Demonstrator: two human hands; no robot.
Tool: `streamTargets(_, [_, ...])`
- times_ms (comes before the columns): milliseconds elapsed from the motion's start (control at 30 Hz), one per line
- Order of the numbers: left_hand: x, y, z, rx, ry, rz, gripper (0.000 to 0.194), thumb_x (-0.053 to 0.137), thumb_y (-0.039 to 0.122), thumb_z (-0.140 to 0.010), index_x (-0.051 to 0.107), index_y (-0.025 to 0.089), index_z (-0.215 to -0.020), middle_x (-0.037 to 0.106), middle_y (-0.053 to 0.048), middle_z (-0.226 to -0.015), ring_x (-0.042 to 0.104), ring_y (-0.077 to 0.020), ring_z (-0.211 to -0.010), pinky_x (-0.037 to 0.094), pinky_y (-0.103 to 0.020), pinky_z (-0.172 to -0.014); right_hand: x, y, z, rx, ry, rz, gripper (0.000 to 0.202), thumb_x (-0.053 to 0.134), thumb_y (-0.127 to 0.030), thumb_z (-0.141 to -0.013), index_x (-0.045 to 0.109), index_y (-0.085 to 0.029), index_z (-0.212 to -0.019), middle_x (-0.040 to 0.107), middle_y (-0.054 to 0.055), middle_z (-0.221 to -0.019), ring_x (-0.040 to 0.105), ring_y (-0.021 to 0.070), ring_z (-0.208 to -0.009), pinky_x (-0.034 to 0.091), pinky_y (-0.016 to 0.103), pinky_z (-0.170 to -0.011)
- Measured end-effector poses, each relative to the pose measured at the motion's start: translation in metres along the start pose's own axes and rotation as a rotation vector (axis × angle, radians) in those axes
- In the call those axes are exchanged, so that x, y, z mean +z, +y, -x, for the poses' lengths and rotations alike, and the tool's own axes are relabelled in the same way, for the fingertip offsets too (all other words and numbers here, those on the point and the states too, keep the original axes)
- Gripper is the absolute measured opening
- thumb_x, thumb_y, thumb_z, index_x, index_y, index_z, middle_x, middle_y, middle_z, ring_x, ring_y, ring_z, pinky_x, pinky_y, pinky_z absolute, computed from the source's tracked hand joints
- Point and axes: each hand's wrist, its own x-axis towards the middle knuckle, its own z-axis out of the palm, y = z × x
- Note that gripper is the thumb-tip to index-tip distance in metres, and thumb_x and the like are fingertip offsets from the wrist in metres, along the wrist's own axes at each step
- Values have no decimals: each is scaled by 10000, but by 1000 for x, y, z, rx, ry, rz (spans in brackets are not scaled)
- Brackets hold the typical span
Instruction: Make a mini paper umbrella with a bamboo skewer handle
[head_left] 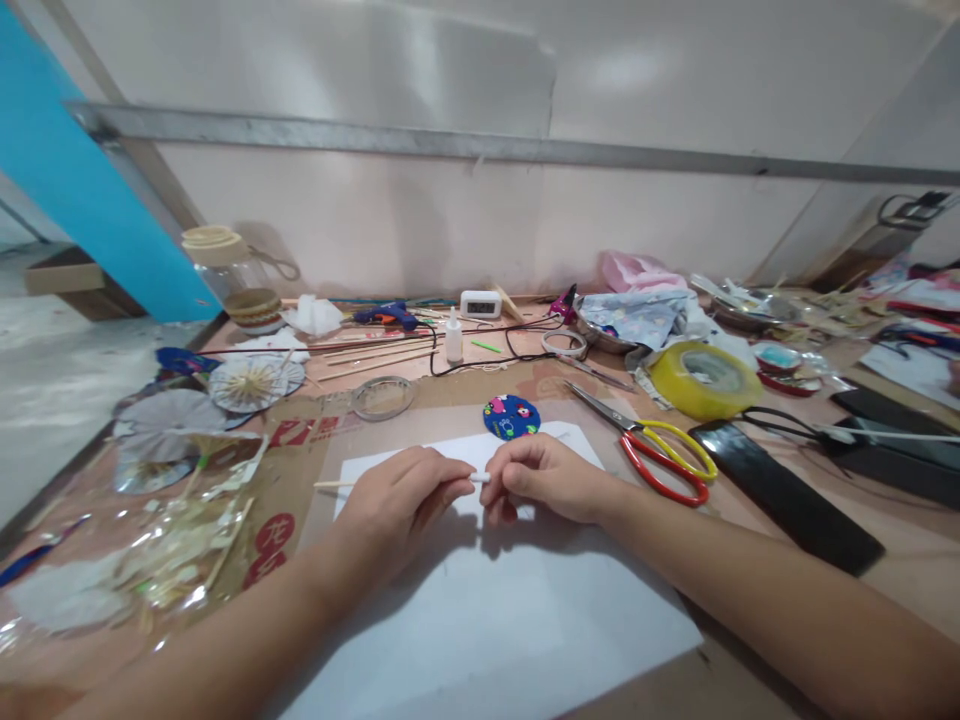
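Note:
My left hand [409,490] is closed in a pinch round a thin pale wooden stick [334,485], whose bare end sticks out to the left. Between the two hands shows a small white tip [480,477], seemingly at the stick's other end. My right hand [544,475] has its fingers curled closed at this tip. Both hands are above white paper [480,620]. Just beyond them lies a round blue patterned fabric disc [511,416]. Scissors [645,445] with one red and one yellow handle loop rest open, right of the disc.
A roll of yellow tape [703,380] and a black flat bar [787,495] lie to the right. Behind are a small white bottle [454,337], a glue gun [386,316] and a digital clock [481,304]. Pleated fans [255,378] and a clear plastic bag [187,540] occupy the left.

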Motion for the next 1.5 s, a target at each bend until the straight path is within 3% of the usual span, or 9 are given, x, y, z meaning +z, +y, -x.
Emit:
streamTargets(100, [1, -4, 2, -10, 6, -17, 114, 532, 237, -996, 631, 189, -967, 711, -8, -803, 637, -129, -705, 475, -228, -658, 1, 0, 1, 25, -6, -10, 401, 729, -523, -828, 742, -124, -852, 738, 44, -702, 645, 90, -591, 492, 214, -602])
streamTargets(300, [2, -7, 2, -5, 30, -36, 162, 559, 233, -986, 637, 179, -1117, 709, -19, -805, 629, -130, -711, 481, -227, -656, 1, 3, 1, 18, -36, -69, 429, 686, -537, -862, 724, -111, -834, 734, 54, -714, 656, 99, -608, 507, 221, -624])
streamTargets(567, [-1, -2, 1, 77, 11, 10, 135, 571, 176, -969, 623, 178, -1094, 712, -37, -844, 625, -139, -730, 497, -242, -663, 2, -3, -1, 45, -39, -49, 441, 704, -543, -840, 698, -105, -791, 711, 44, -708, 642, 95, -595, 494, 218, -598])
streamTargets(800, [-3, 2, -4, 51, -10, 52, 122, 546, 167, -973, 649, 160, -1040, 705, -34, -793, 631, -131, -696, 499, -227, -644, 3, -3, 0, 42, -61, -32, 447, 729, -550, -813, 705, -104, -825, 719, 45, -718, 639, 88, -599, 493, 215, -608])
streamTargets(1300, [-6, 2, 0, 114, -7, -38, 154, 566, 140, -957, 643, 165, -1088, 725, -48, -828, 653, -139, -699, 499, -234, -615, 10, -3, 3, 6, 57, 94, 470, 708, -604, -798, 674, -135, -795, 688, 19, -667, 626, 101, -580, 492, 237, -599])
streamTargets(1500, [-3, -1, 2, 41, -29, -60, 126, 553, 153, -964, 657, 172, -1031, 731, -51, -845, 664, -155, -740, 508, -255, -668, 14, -5, 3, -9, 115, 162, 462, 659, -607, -844, 638, -149, -787, 668, 19, -669, 635, 118, -598, 483, 246, -596])
